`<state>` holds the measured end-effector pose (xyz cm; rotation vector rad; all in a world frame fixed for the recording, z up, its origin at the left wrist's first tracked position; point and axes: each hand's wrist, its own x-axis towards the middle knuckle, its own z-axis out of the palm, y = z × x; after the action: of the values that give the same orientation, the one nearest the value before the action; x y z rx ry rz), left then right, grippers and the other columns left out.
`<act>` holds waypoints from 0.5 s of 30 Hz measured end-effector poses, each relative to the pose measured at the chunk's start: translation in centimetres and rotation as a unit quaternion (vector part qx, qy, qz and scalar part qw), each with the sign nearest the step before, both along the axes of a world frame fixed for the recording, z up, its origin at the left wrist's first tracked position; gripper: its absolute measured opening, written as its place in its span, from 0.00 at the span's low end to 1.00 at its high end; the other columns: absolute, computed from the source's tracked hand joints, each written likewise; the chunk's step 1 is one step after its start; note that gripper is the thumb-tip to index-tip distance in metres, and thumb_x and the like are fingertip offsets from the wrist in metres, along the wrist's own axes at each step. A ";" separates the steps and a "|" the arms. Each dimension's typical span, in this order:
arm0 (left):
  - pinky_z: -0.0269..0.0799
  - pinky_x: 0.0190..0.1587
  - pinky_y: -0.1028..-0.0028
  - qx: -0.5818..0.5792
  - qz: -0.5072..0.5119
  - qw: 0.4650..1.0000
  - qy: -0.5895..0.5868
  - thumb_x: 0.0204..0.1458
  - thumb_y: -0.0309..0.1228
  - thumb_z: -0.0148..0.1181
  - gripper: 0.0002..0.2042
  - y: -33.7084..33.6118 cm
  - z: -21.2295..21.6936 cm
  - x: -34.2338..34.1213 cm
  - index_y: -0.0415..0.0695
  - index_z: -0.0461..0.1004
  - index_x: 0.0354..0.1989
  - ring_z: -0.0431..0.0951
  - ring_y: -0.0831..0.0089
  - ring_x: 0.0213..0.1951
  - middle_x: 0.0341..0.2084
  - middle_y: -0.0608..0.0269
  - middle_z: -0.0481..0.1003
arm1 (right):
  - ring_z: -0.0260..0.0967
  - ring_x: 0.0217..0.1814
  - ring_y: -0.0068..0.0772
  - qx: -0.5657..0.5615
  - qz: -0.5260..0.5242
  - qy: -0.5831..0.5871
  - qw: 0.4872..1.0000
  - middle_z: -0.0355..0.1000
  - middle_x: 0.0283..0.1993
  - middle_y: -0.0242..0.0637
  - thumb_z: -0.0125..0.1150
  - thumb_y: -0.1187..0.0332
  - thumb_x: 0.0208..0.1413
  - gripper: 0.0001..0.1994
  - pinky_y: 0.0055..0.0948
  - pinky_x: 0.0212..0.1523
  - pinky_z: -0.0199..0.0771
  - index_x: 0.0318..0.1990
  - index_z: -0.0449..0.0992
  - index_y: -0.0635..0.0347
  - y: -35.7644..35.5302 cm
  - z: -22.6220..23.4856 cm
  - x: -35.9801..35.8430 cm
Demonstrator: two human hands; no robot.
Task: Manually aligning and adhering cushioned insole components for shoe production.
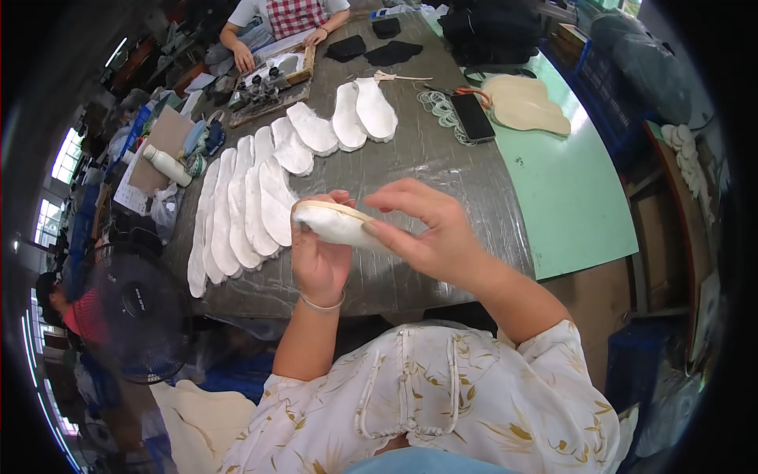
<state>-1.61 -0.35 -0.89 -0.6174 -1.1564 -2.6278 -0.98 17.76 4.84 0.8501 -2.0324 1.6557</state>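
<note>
The left hand (pixel 322 261) holds a puffy white pad (pixel 335 225), nearer the person than the black phone (pixel 472 117) and to its left. The pad is long and rounded, with a thin tan layer along its top edge. The right hand (pixel 430 231) has its thumb on it; I can't tell if its fingers grip too. More white soles (pixel 273 201) lie left of the phone.

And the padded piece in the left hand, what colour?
The padded piece is white, with a cream upper edge; best seen in the head view.
</note>
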 end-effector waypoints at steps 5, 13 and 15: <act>0.62 0.62 0.58 0.012 -0.029 1.000 -0.002 0.60 0.42 0.54 0.17 0.2 -0.6 -0.3 0.45 0.67 0.50 0.67 0.59 0.57 0.44 0.61 0.71 | 0.73 0.30 0.40 -0.022 -0.032 -0.013 0.999 0.76 0.32 0.39 0.64 0.74 0.51 0.05 0.34 0.33 0.73 0.36 0.79 0.62 -1.3 -1.6 -0.4; 0.58 0.64 0.54 0.173 -0.083 0.980 -0.054 0.61 0.36 0.48 0.11 -1.5 -1.5 -2.0 0.47 0.71 0.47 0.70 0.62 0.54 0.42 0.64 0.74 | 0.74 0.41 0.43 0.066 -0.097 0.012 0.993 0.76 0.41 0.40 0.62 0.75 0.51 0.11 0.36 0.42 0.70 0.44 0.78 0.61 1.3 -3.0 0.7; 0.58 0.63 0.54 0.180 -0.079 0.978 -0.063 0.61 0.36 0.49 0.11 -1.3 -1.9 -2.3 0.47 0.74 0.45 0.71 0.62 0.52 0.40 0.65 0.76 | 0.74 0.38 0.40 0.081 -0.132 0.034 0.987 0.76 0.39 0.36 0.64 0.74 0.50 0.09 0.35 0.40 0.69 0.40 0.79 0.59 0.9 -3.5 1.4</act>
<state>-3.90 -1.61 -2.74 -0.4942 -0.6512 -2.9451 0.40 18.70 1.35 0.6455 -2.1487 1.3162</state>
